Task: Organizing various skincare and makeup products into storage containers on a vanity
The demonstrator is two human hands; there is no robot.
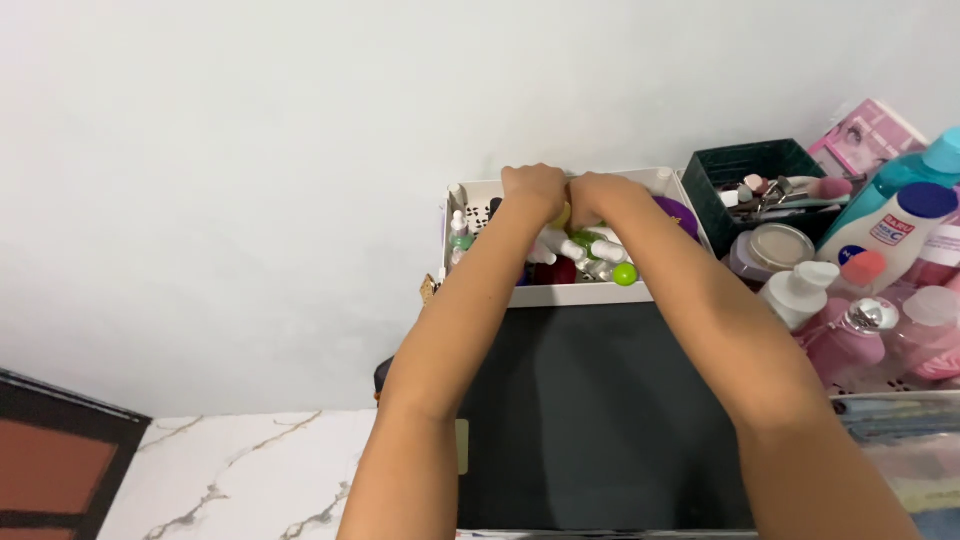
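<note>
A plain white wall (300, 150) is filling most of the view, with a marble-patterned floor (240, 475) showing at the lower left. A dark, flat tabletop (600, 420) is lying under the person's forearms and carrying the containers at its far edge. A white plastic basket (580, 294) is sitting against the wall, packed with small bottles; a white dropper bottle (592, 248) is lying tilted in the middle and a small lime-green ball cap (625, 274) is resting near the front rim. Just beside it on the right, a dark green crate (745, 165) is holding makeup brushes and tools. Further right, a white lotion bottle with a blue cap (900, 230), a white pump bottle (800, 290) and several pink bottles (850, 340) are standing close together.

The left hand (533, 190) and the right hand (592, 195) are reaching into the back of the white basket, knuckles touching each other. Both are curling closed around something small and yellowish between them; what exactly each grip is pinching I cannot tell, since the fingers are hiding it
</note>
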